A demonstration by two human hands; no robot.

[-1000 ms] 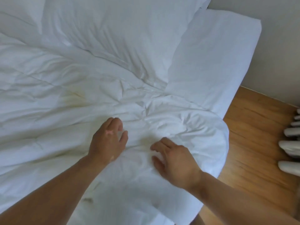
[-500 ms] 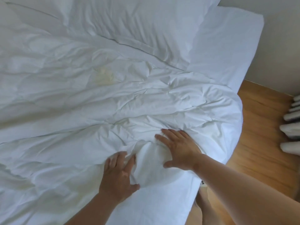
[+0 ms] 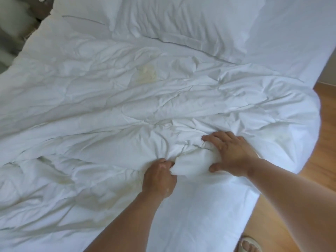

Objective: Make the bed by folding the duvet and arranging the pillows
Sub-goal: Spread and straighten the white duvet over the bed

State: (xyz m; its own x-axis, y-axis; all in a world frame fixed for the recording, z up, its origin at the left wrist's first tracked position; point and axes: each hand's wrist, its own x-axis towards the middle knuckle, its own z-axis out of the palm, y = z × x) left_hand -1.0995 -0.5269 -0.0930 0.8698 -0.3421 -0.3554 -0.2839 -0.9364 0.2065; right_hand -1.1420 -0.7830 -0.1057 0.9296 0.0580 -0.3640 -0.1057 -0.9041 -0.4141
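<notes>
A rumpled white duvet (image 3: 109, 110) covers most of the bed, with a faint yellowish stain near its middle. A white pillow (image 3: 172, 20) lies at the head of the bed, beyond the duvet's far edge. My left hand (image 3: 159, 176) is closed around a bunched fold of the duvet near the bed's near side. My right hand (image 3: 231, 153) grips the same bunch from the right, fingers over the top and thumb beneath it.
The white sheet (image 3: 283, 37) on the mattress shows at the top right and below my hands. Wooden floor (image 3: 325, 139) lies along the right side. A foot in a sandal (image 3: 249, 244) stands by the bed. Blurred objects sit at the top left.
My view has swung left, showing more of the duvet. Both hands went from lying flat and open on the duvet to gripping a bunched fold of it; the left has curled into a fist.
</notes>
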